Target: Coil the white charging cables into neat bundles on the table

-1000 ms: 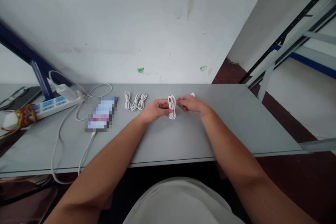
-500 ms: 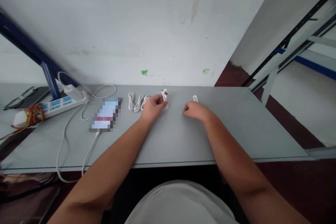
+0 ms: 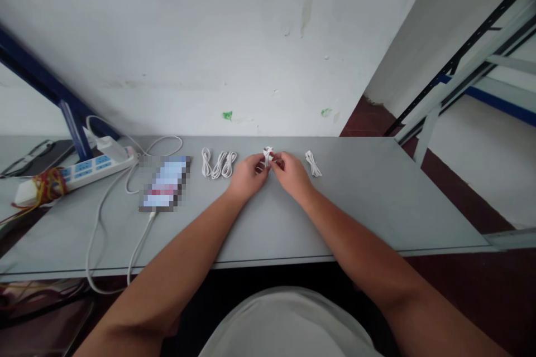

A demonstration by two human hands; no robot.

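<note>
Between my two hands is a white cable bundle (image 3: 268,153), held upright just above the table. My left hand (image 3: 250,174) closes on it from the left, and my right hand (image 3: 292,173) pinches it from the right; the fingertips partly cover it. Left of my left hand lie several coiled white cables: one coil (image 3: 206,162), another coil (image 3: 218,165) and a third coil (image 3: 229,164). A separate white cable bundle (image 3: 312,163) lies on the table to the right of my right hand.
The grey table (image 3: 360,212) runs along a white wall. At left are a phone (image 3: 166,181) with a charging cable (image 3: 140,240), a white power strip (image 3: 84,170) wrapped in red and yellow wires, and a black tablet-like item (image 3: 50,155). A metal rack (image 3: 431,128) stands at right.
My right hand has moved left from beside the right-hand bundle to the cable in my left hand, and now pinches it too. The right-hand bundle is uncovered.
</note>
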